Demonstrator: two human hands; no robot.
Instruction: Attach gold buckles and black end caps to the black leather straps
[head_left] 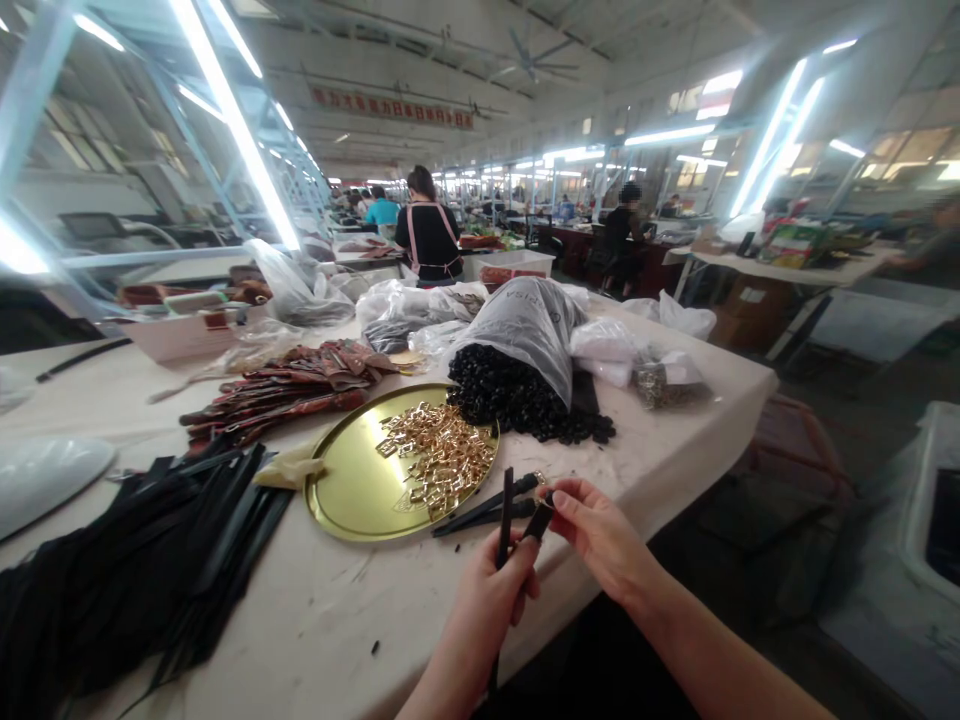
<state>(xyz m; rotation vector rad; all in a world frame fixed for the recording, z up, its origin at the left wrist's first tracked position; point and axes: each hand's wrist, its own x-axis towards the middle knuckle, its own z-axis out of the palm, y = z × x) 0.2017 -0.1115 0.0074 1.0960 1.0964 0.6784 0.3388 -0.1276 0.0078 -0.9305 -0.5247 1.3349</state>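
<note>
My left hand [499, 575] is closed round a black strap [505, 515], whose one end sticks up past the fingers while another part is bent toward my right hand. With thumb and fingers together, my right hand [592, 525] pinches the strap's end, where a small black piece and a bit of gold metal show. Just beyond the hands lie finished-looking black straps [487, 508] with gold buckles at their ends. Left of them a round gold tray [330, 500] bears a heap of gold buckles [439, 455]. Small black loops [510, 400] spill from a grey plastic bag [536, 320] behind the tray.
Many black straps [135, 570] lie in a pile at the left. Brownish-red strips [285, 390] are stacked behind the tray. Clear plastic bags [607, 350] stand at the back. The table edge [697, 490] runs along the right; a white bin [922, 500] stands beyond it.
</note>
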